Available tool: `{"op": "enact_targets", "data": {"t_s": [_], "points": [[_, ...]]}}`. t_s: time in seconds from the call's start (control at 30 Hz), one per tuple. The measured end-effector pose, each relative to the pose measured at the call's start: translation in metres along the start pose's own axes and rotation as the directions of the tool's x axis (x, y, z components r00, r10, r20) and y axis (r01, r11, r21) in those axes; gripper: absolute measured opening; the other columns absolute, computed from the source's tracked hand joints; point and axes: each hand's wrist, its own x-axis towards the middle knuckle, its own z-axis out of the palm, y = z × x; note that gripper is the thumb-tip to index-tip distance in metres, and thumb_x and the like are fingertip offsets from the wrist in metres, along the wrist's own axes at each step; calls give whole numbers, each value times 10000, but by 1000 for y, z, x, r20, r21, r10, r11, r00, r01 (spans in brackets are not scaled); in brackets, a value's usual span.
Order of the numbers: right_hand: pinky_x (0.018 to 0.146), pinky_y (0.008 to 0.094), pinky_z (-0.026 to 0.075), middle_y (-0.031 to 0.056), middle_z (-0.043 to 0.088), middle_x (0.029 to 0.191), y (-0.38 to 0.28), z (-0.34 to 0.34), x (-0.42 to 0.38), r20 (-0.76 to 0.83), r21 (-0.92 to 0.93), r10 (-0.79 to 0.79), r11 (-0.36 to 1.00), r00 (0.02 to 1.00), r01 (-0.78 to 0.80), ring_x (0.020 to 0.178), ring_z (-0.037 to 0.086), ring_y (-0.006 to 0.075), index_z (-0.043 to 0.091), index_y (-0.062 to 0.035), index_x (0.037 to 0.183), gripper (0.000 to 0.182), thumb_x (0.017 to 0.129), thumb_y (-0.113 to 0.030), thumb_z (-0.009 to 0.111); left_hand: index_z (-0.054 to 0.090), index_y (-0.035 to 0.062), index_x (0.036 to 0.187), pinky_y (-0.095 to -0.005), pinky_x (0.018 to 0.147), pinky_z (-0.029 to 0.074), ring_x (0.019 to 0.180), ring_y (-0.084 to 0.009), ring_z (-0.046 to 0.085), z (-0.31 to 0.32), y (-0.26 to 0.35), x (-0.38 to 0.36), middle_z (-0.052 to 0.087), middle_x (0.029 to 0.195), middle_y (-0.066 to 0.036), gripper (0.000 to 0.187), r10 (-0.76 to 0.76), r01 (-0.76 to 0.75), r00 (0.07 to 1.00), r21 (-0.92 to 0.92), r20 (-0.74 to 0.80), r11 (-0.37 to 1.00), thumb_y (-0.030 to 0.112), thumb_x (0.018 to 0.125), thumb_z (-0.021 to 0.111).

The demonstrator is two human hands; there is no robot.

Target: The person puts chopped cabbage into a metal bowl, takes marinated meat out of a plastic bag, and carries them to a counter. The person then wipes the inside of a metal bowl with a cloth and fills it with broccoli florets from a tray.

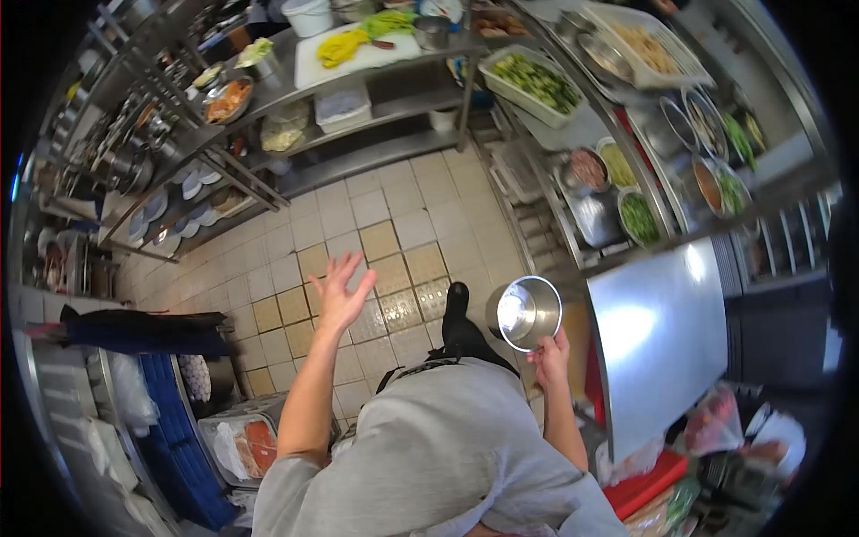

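Observation:
My right hand (551,356) grips the lower rim of a round metal pot (528,313). The pot is tilted so that its shiny inside shows, and it looks empty. It hangs over the floor, just left of a steel worktop (662,331). Out in front of my body, my left hand (342,291) is raised over the tiles with its fingers spread and nothing in it.
Tiled floor (367,210) lies ahead. A steel shelf unit bears a white cutting board (358,55) with yellow and green cloth-like items. At the right are a tray of cut greens (534,82) and bowls of chopped food (639,217). Blue crates (183,430) stand lower left.

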Motion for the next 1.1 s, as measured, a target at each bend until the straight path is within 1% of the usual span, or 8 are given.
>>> {"op": "enact_targets", "data": {"t_s": [0.13,0.33,0.43,0.57,0.77,1.0,1.07,1.1], "points": [[412,279,515,75,677,818,-24,50,107,111,22,118,992,987,-121,491,605,176,570,-62,1230,368,877,22,514,555,176,1467,-624,1216,-79,1519,-368,285,-24,24,63,475,1547,-166,618,3,6,997,115,-73,993,538,969,598],[436,276,508,93,659,964,-110,223,244,430,-220,30,973,902,72,600,617,148,540,-33,1278,430,856,24,482,494,128,1507,-542,1252,36,1516,-401,273,-31,-25,132,351,1597,-257,626,-256,152,950,-451,-180,880,495,1004,559],[439,277,503,97,663,965,-149,310,271,496,-279,30,952,868,126,592,616,152,520,-32,1314,470,849,27,484,446,103,1534,-544,1249,83,1514,-421,260,-44,-33,191,304,1603,-297,649,-241,124,939,-415,-243,901,475,1013,554],[437,277,507,99,655,990,-143,380,321,515,-256,77,964,853,68,592,608,148,503,-43,1346,469,884,28,461,366,92,1570,-560,1243,98,1520,-427,238,-67,-51,306,245,1629,-291,725,-74,67,934,-34,-349,997,464,991,594],[424,267,534,111,659,1023,-133,482,368,334,-309,142,950,932,-34,608,634,156,493,-46,1391,536,867,60,446,344,101,1581,-645,1209,91,1512,-471,222,-116,-74,565,236,1609,-339,909,195,-153,880,128,-433,980,537,877,719],[437,268,556,129,660,1037,-164,595,399,252,-387,134,922,958,-27,622,658,168,469,-43,1412,557,865,61,448,358,154,1583,-708,1172,63,1525,-465,169,-114,-59,807,190,1623,-333,1004,324,-249,910,283,-258,926,626,790,753],[439,268,549,127,664,1037,-167,620,409,235,-390,119,921,965,-19,611,652,167,454,-35,1433,574,866,52,461,351,185,1589,-715,1169,42,1527,-476,138,-97,-71,837,117,1645,-320,1028,300,-274,953,331,-30,903,663,768,743],[441,269,542,125,669,1038,-169,632,414,230,-396,111,918,967,-11,601,646,167,440,-27,1455,593,867,44,474,460,179,1528,-667,1182,144,1513,-411,240,-89,-78,840,274,1622,-260,815,316,-286,948,349,-33,893,547,851,726]]}}
